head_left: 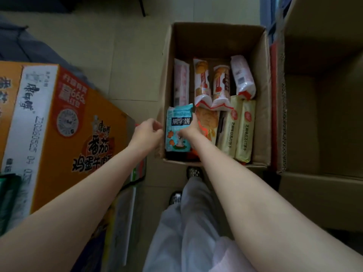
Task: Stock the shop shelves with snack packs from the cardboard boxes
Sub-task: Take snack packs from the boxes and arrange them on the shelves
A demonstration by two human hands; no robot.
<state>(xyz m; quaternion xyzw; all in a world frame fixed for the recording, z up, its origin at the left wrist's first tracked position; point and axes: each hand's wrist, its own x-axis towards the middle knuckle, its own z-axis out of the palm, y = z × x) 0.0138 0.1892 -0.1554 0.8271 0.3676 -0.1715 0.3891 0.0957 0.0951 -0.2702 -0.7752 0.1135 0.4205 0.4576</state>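
Beige floor tiles are running under everything, w/ an open cardboard box [216,40] sitting just ahead of the person's shoes and a printed orange carton [59,124] lying to the left. Inside the box, snack packs are standing on edge in rows: pink-and-white ones at the back, two pale yellow cracker packs [237,130] at the right wall, an orange pack beside them. Right hand [189,130] is gripping the teal biscuit pack [177,132] at the box's near-left corner, fingers curling round its right edge, pack rising partly above the others. Left hand [146,134] is hovering just beside the box's left wall, fingers loosely curled, holding nothing, prob. not touching the pack. Pack is looking light and thin, film wrap likely slick and crinkly, contents prob. brittle, so squeezing hard across the face is risking crumbs. Better to be pinching along a side edge or the crimped top seal, w/ the left hand supporting the other edge as it's coming clear. A bigger brown box [324,114] is standing open at the right, and no shelves are showing.
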